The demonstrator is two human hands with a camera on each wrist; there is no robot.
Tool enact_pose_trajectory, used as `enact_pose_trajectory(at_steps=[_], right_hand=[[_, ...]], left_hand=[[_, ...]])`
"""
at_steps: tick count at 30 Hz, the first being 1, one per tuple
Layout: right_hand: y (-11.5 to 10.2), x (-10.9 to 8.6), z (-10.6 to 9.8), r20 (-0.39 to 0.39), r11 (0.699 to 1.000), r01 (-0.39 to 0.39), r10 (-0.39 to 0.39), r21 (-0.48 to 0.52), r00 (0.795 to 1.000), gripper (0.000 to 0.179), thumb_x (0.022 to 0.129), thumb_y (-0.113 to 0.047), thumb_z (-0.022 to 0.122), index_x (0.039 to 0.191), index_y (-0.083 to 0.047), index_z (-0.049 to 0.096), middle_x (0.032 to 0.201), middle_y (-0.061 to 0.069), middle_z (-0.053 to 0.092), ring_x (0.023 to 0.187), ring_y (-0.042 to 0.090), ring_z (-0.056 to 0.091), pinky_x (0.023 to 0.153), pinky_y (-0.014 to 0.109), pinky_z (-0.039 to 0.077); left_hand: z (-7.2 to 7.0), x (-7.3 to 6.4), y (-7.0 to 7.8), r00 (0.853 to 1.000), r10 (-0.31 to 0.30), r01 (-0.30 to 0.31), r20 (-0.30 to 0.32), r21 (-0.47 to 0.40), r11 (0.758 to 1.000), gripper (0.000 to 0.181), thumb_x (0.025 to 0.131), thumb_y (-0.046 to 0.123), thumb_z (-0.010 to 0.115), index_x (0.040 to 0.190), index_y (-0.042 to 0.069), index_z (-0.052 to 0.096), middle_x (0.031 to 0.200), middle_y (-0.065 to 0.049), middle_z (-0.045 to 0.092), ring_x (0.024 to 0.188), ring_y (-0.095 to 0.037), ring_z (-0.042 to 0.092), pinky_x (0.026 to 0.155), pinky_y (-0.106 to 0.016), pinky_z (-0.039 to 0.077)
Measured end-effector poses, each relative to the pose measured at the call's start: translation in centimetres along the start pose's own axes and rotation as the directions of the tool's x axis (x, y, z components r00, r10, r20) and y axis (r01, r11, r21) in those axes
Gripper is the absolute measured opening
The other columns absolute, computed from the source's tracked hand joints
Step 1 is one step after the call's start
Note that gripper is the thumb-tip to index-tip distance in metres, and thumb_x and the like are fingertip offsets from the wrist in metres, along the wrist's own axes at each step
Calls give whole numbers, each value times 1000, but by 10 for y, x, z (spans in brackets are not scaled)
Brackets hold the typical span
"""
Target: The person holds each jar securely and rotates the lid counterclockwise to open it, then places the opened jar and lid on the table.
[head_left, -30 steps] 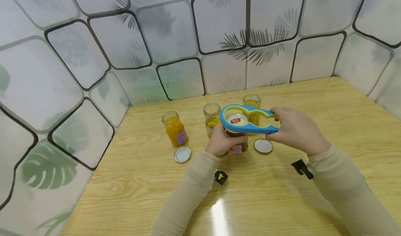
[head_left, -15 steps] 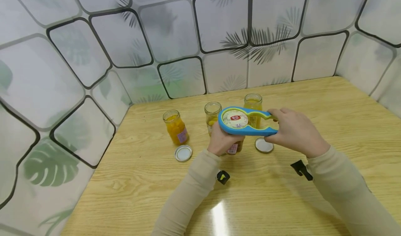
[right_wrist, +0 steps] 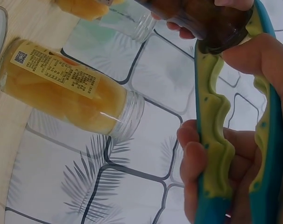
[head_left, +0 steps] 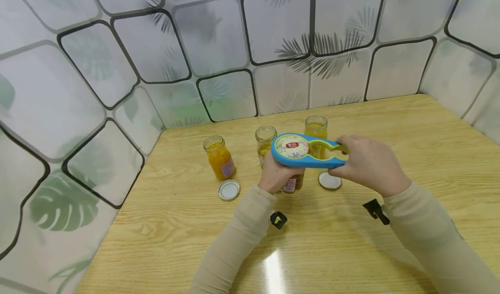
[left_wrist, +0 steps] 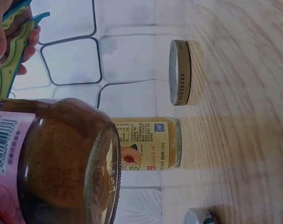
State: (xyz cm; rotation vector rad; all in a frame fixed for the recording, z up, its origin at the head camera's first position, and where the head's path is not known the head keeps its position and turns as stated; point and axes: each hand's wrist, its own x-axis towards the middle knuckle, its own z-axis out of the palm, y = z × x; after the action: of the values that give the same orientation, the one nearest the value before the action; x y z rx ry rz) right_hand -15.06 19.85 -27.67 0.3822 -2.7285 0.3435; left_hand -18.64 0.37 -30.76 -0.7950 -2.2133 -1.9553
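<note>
My left hand (head_left: 275, 172) grips a dark brown glass jar (head_left: 290, 184) with a pink label. In the left wrist view the base of this jar stands apart from the tabletop. A white printed lid (head_left: 291, 146) with a red logo is on top of it. Round that lid lies the wide loop of a blue and green jar opener (head_left: 308, 162). My right hand (head_left: 367, 164) holds the opener by its two handles, thumb on one and fingers on the other. A gap remains between the handles in the right wrist view (right_wrist: 242, 121).
A lidless jar of orange fruit (head_left: 220, 161) stands at the left. Two more lidless jars, a middle jar (head_left: 265, 134) and a right jar (head_left: 316, 127), stand behind my hands. A left lid (head_left: 228, 190) and a right lid (head_left: 330, 180) lie on the wooden table (head_left: 164, 224).
The opener's loop has come down round the lid, and the jar has tilted so its lid faces the head camera more. Over the last half second both hands stay nearly still.
</note>
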Motion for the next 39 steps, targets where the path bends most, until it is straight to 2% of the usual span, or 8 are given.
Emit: enact_pose_trajectory(at_steps=[10,14,18,22,27,31,36,39], right_hand=[[1,0,-1,-75,998,45,-47,-35,996,42,55,-31,72,86,-5,60,66,-1,57,47,12,44,39,28,35],[3,0,-1,-103,996,75,-79,-44,992,42,54,-32,72,86,-7,60,63,-4,55,45,10,41,38,28,32],[6,0,-2,-91,995,97,-100,-40,991,44,55,-32,74,89,-7,60,64,-4,55,45,9,39,38,27,31],[11,1,-2,-77,990,139,-141,-34,987,46,55,-32,76,91,-8,60,67,-2,57,49,8,42,40,26,33],[16,3,-3,-75,981,192,-192,-6,979,51,53,-32,79,93,-8,60,76,1,61,58,12,53,44,28,39],[19,4,-3,-66,975,218,-215,35,974,51,54,-31,80,96,-9,60,80,1,62,63,14,55,48,29,42],[21,5,-1,-77,962,252,-245,102,967,45,56,-24,79,95,-10,61,77,-2,60,62,10,50,50,28,39],[22,6,1,-70,955,259,-251,142,965,41,57,-20,77,94,-10,61,76,-3,59,59,9,45,50,27,37]], left_hand=[[-4,1,-2,999,9,-8,40,-27,1000,55,62,-12,67,113,-8,49,104,-22,57,93,-23,55,83,-26,43],[-5,4,-12,996,-7,15,84,-90,996,58,61,-14,67,115,-6,48,105,-21,56,94,-19,54,85,-27,42],[-6,8,-25,991,-29,51,131,-162,985,64,59,-16,68,118,-5,45,108,-21,54,96,-15,52,87,-28,41],[-8,8,-28,981,-16,60,192,-222,973,70,57,-18,66,121,-7,40,112,-25,50,99,-17,51,90,-29,39],[-10,6,-25,959,16,63,283,-268,961,70,56,-19,64,121,-11,38,113,-30,46,97,-14,50,92,-31,38],[-10,6,-23,949,46,47,310,-287,957,69,54,-17,64,118,-14,40,111,-30,48,93,-10,51,91,-31,38],[-8,5,-23,937,72,50,341,-336,941,66,54,-15,62,116,-15,41,107,-25,50,90,-11,52,88,-31,40],[-7,5,-23,935,83,50,345,-360,932,64,55,-15,62,116,-15,40,106,-22,51,89,-13,52,87,-32,41]])
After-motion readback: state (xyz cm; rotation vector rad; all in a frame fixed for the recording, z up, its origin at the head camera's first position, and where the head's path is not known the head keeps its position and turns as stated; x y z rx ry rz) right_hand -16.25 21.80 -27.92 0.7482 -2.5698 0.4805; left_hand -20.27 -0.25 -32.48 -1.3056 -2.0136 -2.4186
